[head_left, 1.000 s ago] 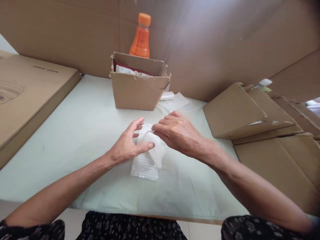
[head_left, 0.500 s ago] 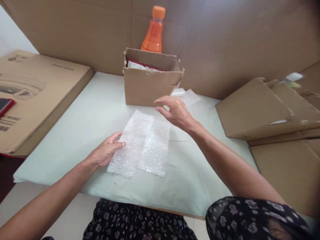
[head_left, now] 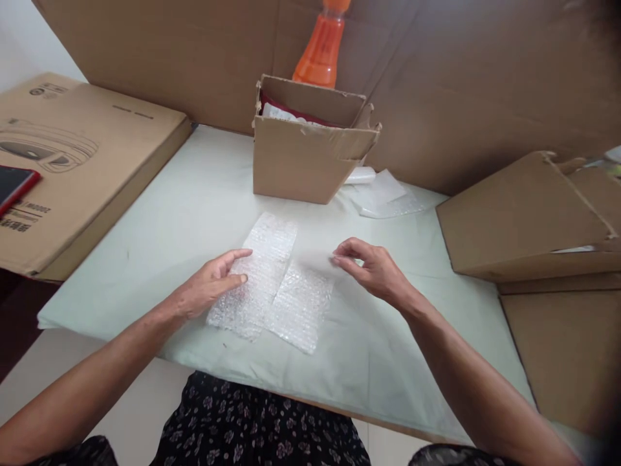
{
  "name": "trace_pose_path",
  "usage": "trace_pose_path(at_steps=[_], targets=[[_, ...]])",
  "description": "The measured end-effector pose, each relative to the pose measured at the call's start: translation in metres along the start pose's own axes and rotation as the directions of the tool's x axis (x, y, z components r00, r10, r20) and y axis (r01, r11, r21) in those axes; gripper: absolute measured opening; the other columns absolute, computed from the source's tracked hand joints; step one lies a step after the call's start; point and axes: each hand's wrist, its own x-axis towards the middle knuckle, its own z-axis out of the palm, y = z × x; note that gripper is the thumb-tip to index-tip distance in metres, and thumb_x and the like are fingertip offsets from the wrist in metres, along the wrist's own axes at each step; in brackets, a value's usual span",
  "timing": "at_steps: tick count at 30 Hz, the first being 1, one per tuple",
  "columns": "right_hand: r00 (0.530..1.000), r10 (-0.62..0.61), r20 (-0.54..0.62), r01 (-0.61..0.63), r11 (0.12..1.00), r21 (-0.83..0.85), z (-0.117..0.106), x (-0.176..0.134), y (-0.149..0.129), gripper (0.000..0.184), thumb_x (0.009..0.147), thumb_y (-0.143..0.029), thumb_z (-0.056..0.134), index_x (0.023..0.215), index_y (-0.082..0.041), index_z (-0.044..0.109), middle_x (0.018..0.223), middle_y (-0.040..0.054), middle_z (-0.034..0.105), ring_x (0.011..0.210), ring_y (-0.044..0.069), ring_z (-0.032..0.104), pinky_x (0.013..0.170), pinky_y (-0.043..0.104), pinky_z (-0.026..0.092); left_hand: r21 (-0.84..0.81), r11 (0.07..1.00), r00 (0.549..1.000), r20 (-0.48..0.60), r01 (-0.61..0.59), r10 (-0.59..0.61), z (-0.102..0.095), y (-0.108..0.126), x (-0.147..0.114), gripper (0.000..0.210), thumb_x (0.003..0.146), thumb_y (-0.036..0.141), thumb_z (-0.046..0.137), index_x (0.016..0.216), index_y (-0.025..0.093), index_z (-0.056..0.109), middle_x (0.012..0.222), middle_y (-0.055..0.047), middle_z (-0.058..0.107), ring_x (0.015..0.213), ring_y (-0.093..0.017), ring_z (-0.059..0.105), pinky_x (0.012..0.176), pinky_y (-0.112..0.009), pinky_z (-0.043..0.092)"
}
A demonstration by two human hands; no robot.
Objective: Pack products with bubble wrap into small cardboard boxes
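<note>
Left hand (head_left: pixel 209 288) is lying flat, fingers loosely extended, pressing the left edge of the bubble wrap (head_left: pixel 272 278) — two sheets, overlapping, near the desk's (head_left: pixel 160 220) front edge. Right hand (head_left: pixel 373 268) is hovering at the wrap's far right corner, fingers pinched narrow; whether anything is being held, cannot tell. One open cardboard box (head_left: pixel 305 155) is sitting by the back edge — one orange bottle (head_left: pixel 320 48) behind it.

Orange bottle (head_left: pixel 320 48) behind open carton (head_left: pixel 305 158); flat box (head_left: pixel 72 168) left.
</note>
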Motion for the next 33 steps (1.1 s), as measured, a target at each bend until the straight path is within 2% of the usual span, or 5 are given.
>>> trace_pose_path(at_steps=[5, 11, 17, 25, 33], targets=[[0.989, -0.147, 0.021, 0.145, 0.988, 0.06, -0.035, -0.027, -0.061, 0.021, 0.095, -0.043, 0.066, 0.082, -0.026, 0.067, 0.074, -0.0002, 0.072, 0.063, 0.015, 0.065, 0.057, 0.028, 0.05, 0.41, 0.886, 0.945, -0.138, -0.219, 0.297, 0.0, 0.025, -0.02, 0.057, 0.081, 0.04, 0.07, 0.136, 0.027, 0.064, 0.152, -0.011, 0.053, 0.137, -0.038, 0.051, 0.106, -0.055, 0.052], [0.986, -0.145, -0.087, 0.161, 0.962, 0.219, -0.038, -0.033, -0.104, 0.024, 0.092, -0.048, 0.072, 0.084, -0.026, 0.069, 0.071, 0.0004, 0.071, 0.06, 0.015, 0.064, 0.056, 0.029, 0.05, -0.002, 0.968, 0.941, 0.235, -0.249, 0.243, 0.039, 0.041, -0.049, 0.058, 0.086, 0.032, 0.068, 0.143, 0.027, 0.058, 0.135, -0.008, 0.067, 0.123, -0.028, 0.064, 0.106, -0.045, 0.053], [0.993, -0.086, -0.084, 0.106, 0.953, 0.282, -0.008, -0.002, -0.091, 0.021, 0.089, -0.037, 0.073, 0.081, -0.02, 0.065, 0.072, -0.0005, 0.067, 0.063, 0.012, 0.058, 0.058, 0.026, 0.044, -0.214, 0.976, 0.988, 0.151, 0.029, 0.004, 0.013, 0.035, -0.089, 0.055, 0.092, 0.039, 0.067, 0.142, 0.023, 0.052, 0.091, -0.002, 0.07, 0.078, -0.014, 0.065, 0.072, -0.025, 0.052], [0.994, 0.05, 0.094, -0.048, 0.999, -0.025, 0.084, 0.05, -0.064, 0.008, 0.087, -0.025, 0.064, 0.081, -0.021, 0.062, 0.077, -0.0003, 0.069, 0.069, 0.015, 0.057, 0.071, 0.03, 0.04, 0.357, 0.926, 0.987, -0.145, 0.119, -0.071, -0.013, -0.003, -0.07, 0.059, 0.09, 0.042, 0.052, 0.145, 0.019, 0.048, 0.073, 0.004, 0.057, 0.067, -0.017, 0.055, 0.067, -0.03, 0.043], [0.999, -0.015, -0.034, -0.003, 0.885, -0.465, 0.087, 0.077, -0.036, 0.042, 0.091, -0.04, 0.064, 0.123, -0.014, 0.066, 0.128, 0.0201, 0.067, 0.112, 0.035, 0.058, 0.092, 0.045, 0.039, 0.829, 0.548, 0.991, -0.132, 0.108, 0.003, -0.004, -0.01, -0.064, 0.04, 0.096, 0.036, 0.049, 0.133, 0.024, 0.059, 0.102, -0.005, 0.077, 0.089, -0.028, 0.073, 0.065, -0.033, 0.043]])
